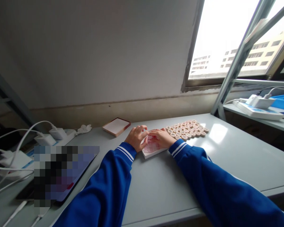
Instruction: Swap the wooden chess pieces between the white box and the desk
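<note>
Blue sleeves [106, 183] lead to left hand [136, 138], right hand [162, 136] and white box [155, 154] between.

1. L hand [136, 138]: palm dn, fingers bent twd R hand [162, 138].
2. R hand: palm dn, fingers pointing L, v. near L hand.
3. L arm [109, 181] + R arm [202, 176]: fwd, converging, sleeved.

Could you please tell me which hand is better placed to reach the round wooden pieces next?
Probably the right: the right hand, over the shallow white tray, is close beside the round wooden pieces. The left hand is farther from them, at the tray's opposite side.
</note>
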A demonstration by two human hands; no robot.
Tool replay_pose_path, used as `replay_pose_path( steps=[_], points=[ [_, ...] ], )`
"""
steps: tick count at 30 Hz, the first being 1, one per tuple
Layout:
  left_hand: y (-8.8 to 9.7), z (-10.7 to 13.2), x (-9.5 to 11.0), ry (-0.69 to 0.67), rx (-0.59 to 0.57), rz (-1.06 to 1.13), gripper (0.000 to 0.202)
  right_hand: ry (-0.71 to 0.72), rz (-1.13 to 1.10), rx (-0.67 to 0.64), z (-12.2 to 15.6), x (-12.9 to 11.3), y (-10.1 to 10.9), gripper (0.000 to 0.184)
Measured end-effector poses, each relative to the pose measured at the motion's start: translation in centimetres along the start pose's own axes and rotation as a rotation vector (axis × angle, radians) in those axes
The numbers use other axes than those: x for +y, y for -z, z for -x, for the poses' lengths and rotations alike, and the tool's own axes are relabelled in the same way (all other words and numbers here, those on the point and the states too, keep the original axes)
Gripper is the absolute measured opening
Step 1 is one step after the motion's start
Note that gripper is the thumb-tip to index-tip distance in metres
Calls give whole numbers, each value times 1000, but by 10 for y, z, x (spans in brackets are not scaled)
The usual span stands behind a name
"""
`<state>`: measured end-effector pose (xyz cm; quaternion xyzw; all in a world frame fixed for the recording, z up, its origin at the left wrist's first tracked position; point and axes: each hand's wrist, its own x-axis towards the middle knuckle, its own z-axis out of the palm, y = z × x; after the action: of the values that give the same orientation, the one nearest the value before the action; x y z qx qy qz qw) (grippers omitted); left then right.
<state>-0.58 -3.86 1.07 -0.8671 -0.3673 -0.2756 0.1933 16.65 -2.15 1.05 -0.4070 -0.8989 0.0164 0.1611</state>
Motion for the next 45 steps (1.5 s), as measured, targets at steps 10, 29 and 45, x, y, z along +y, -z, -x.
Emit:
replay_pose_path(
  steps=[10, 29, 45],
  points=[
    [-12, -3, -8, 405, -76, 160, 31, -16, 36, -214, 0, 8, 21, 22],
    [-10, -13, 6, 684, -362, 572, 47, -27, -66, 1, 3, 12, -3, 32],
    [-24, -10, -2, 685, -191, 715, 42, -67, -196, -80, 7, 14, 2, 31]
  ],
)
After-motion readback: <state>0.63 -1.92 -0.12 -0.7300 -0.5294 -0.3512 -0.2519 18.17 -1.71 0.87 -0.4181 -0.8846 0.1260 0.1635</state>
